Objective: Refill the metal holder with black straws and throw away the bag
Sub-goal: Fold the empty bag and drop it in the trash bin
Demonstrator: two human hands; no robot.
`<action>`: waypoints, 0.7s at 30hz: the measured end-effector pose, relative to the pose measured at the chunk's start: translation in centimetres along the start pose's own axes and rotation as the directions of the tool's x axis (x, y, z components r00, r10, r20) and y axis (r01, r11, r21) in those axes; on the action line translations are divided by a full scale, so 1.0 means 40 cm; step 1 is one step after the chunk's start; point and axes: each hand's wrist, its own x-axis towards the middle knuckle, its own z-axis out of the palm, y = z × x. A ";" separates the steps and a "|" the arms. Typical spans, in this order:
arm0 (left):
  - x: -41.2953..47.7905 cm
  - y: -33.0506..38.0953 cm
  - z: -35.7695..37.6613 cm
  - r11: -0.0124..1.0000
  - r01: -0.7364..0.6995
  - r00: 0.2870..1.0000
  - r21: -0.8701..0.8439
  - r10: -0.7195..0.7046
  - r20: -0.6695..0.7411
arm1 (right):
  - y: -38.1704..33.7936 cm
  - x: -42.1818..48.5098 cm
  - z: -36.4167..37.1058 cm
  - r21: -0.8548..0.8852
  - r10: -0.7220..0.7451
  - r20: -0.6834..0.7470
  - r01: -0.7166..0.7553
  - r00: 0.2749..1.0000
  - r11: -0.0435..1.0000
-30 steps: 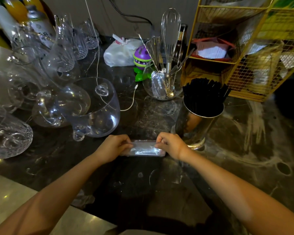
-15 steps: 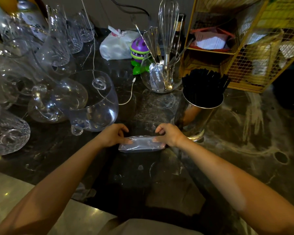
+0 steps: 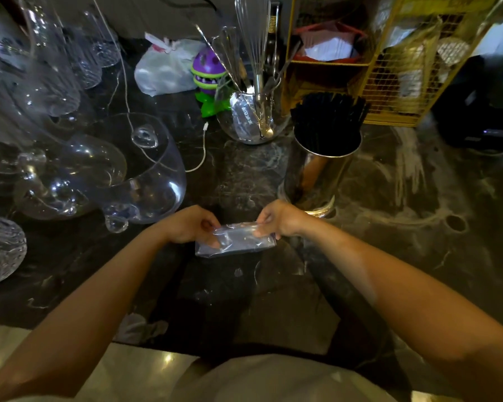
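Note:
A shiny metal holder (image 3: 317, 175) stands on the dark marble counter, packed with black straws (image 3: 327, 117) that fan out above its rim. Just in front of it lies a folded clear plastic bag (image 3: 238, 240). My left hand (image 3: 190, 226) pinches the bag's left end and my right hand (image 3: 276, 219) pinches its upper right edge. The bag looks flat and holds no straws that I can see.
Several clear glass jugs and bowls (image 3: 134, 175) crowd the left side. A glass jar with a whisk and utensils (image 3: 251, 117), a purple toy (image 3: 208, 71) and a white bag (image 3: 166, 68) stand behind. A yellow wire rack (image 3: 389, 65) fills the back right. A white cable (image 3: 198, 158) trails across the counter.
Both hands have shifted their grip on the bag, lifting its top edge from flat pressing to pinching. The view has tilted slightly down.

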 end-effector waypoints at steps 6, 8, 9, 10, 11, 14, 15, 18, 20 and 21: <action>0.016 0.015 -0.016 0.992 -0.114 0.993 0.054 0.112 0.032 | 0.009 -0.033 0.011 -0.048 0.006 -0.046 -0.008 0.999 0.999; 0.024 0.025 -0.016 0.987 -0.150 0.989 0.055 0.150 0.003 | 0.016 -0.054 0.010 -0.025 -0.017 -0.086 0.015 0.996 1.000; 0.029 0.033 -0.014 0.983 -0.176 0.984 0.054 0.177 -0.016 | 0.022 -0.067 0.008 -0.004 -0.028 -0.115 0.028 0.993 1.000; 0.034 0.045 -0.008 0.976 -0.213 0.976 0.048 0.215 -0.035 | 0.028 -0.082 0.005 0.015 -0.034 -0.144 0.036 0.989 0.999; 0.040 0.059 0.001 0.966 -0.256 0.965 0.036 0.258 -0.050 | 0.038 -0.101 0.000 0.027 -0.041 -0.178 0.047 0.983 0.999; 0.066 0.114 0.040 0.941 -0.337 0.940 -0.004 0.336 -0.054 | 0.078 -0.171 -0.026 0.041 -0.015 -0.307 0.029 0.952 0.999; 0.076 0.134 0.055 0.934 -0.357 0.933 -0.017 0.356 -0.049 | 0.094 -0.200 -0.035 0.039 -0.009 -0.352 0.024 0.936 0.999; 0.100 0.207 0.106 0.890 -0.456 0.890 -0.024 0.454 -0.043 | 0.140 -0.296 -0.057 0.078 0.032 -0.453 0.004 0.891 0.997; 0.109 0.263 0.145 0.852 -0.523 0.851 -0.011 0.522 -0.054 | 0.173 -0.365 -0.066 0.131 0.075 -0.506 -0.010 0.859 0.991; 0.113 0.295 0.167 0.834 -0.552 0.832 0.001 0.552 -0.054 | 0.191 -0.401 -0.069 0.156 0.095 -0.531 -0.013 0.842 0.988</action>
